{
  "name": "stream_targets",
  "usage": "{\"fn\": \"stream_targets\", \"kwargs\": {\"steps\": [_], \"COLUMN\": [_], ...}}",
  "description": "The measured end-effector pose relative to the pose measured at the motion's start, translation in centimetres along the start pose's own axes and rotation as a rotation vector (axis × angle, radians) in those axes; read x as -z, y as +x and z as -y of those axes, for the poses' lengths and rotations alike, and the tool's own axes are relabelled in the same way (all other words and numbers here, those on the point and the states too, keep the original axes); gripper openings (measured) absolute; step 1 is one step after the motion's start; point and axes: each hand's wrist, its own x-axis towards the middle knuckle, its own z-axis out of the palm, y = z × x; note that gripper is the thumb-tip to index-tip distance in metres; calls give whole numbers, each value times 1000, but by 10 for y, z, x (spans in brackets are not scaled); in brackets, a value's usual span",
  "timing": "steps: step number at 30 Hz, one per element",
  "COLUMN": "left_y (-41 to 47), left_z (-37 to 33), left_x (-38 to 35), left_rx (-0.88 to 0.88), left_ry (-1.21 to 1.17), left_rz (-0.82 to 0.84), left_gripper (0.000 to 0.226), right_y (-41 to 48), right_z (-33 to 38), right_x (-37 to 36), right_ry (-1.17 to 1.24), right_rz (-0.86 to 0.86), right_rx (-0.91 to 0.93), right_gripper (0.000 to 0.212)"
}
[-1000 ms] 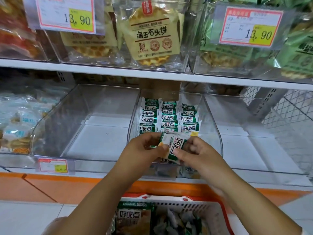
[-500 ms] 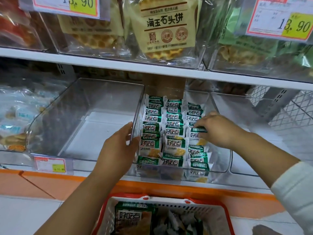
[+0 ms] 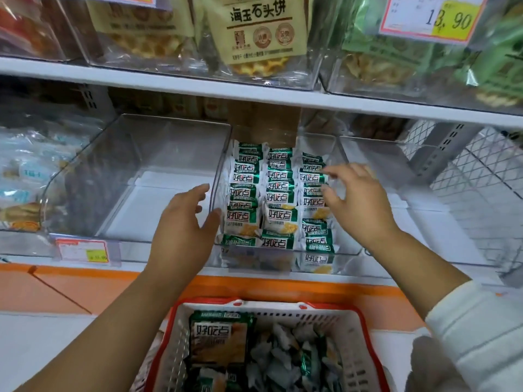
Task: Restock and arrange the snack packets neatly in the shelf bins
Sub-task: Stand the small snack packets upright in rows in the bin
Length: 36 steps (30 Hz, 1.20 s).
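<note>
Left grip (image 3: 184,222) slack at bin wall (image 3: 218,176), right grip (image 3: 356,202) splayed empty over packets (image 3: 278,199), red basket (image 3: 271,303) below

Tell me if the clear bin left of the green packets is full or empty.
Empty: the clear bin shows only its bare white floor, with nothing lying inside.

waffle bags (image 3: 260,32) fill the upper shelf (image 3: 169,83); a price tag (image 3: 430,18) there reads, seemingly, 13.90; wire mesh (image 3: 481,176) stands right.

White shelving (image 3: 254,93), orange plinth (image 3: 70,292), pale floor (image 3: 42,352)
</note>
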Motion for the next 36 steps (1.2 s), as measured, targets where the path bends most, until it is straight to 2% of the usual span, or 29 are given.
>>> {"fn": "stream_targets", "kwargs": {"steps": [2,3,6,8,10,12,15,17,19,22,24,27,29,30,32,34,36], "left_y": [-21,-35,-88,-124,-159,-191,-224,-237,-243,-243,-240,-239,-239,-239,-239,-237,-234], "left_z": [-3,-2,16,44,76,100,125,137,149,162,166,176,177,179,179,178,177], "left_x": [2,1,-22,-52,-82,-104,-128,-140,-149,-161,-168,-180,-185,-187,-192,-197,-198], "left_rx": [-155,-230,-329,-262,-62,140,270,314,291,271,256,191,144,118,99,151,251], "left_ry": [68,90,124,180,201,147,146,177,199,207,269,367,451,492,564,547,477], "left_rz": [-66,-40,258,532,750,885,925,958,991,1037,1069,1098,1127,1132,1138,1129,1115], "left_gripper": [42,39,31,38,47,51,45,46,51,60,61,66,67,66,65,63,60], "right_y": [-38,-62,-135,-186,-238,-292,-347,-356,-356,-357,-359,-353,-349,-349,-352,-357,-358], "right_z": [7,9,1,-12,-26,-39,-49,-52,-55,-55,-51,-51,-59,-63,-66,-68,-71], "right_x": [10,10,-18,-49,-77,-97,-116,-131,-147,-161,-162,-163,-166,-168,-172,-175,-175], "right_ry": [258,362,496,461,417,434,447,386,356,145,27,-252,-355,-351,-197,-51,-25], "right_rz": [-220,-274,-249,-78,241,583,898,991,975,938,975,1031,1073,1113,1183,1203,1225], "right_rx": [-88,-150,-331,-415,-500,-627,-831,-841,-828,-793,-768,-597,-460,-438,-585,-726,-732], "right_gripper": [22,19,18,19,20,26,70,67,63,74,74,66,73,78,90,99,99]}}
